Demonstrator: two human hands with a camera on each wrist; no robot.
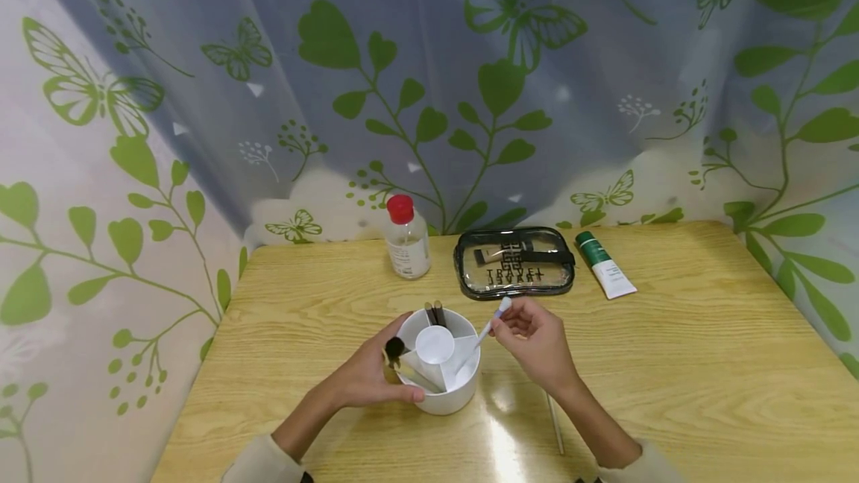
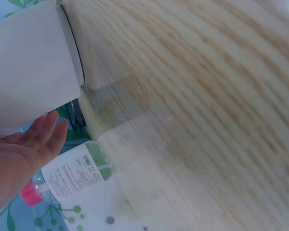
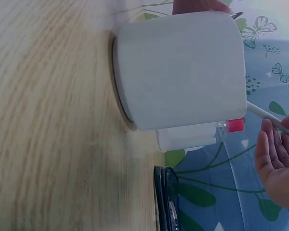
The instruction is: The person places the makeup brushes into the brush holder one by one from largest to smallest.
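A white round divided organizer (image 1: pixel 448 402) with a central cup stands on the table. My left hand (image 1: pixel 370 370) grips its left side, thumb along the front; in the left wrist view the fingers (image 2: pixel 44 132) touch its wall. A slim white makeup brush (image 1: pixel 485 331) with a lilac band and pale tip is pinched in my right hand (image 1: pixel 537 340), slanting down into the organizer's right compartment. A dark-bristled makeup brush (image 1: pixel 394 349) leans in the front-left compartment. At the back compartment stand dark narrow tools (image 1: pixel 436 314), their kind unclear. The organizer's wall hides the brush's lower end in the right wrist view.
Behind the organizer stands a clear bottle (image 1: pixel 408 248) with a red cap. A transparent travel pouch (image 1: pixel 515 263) holding a brush lies right of it, then a green-and-white tube (image 1: pixel 606 265). A thin stick (image 1: pixel 555 423) lies by my right forearm. A patterned curtain (image 1: pixel 429 95) borders the table.
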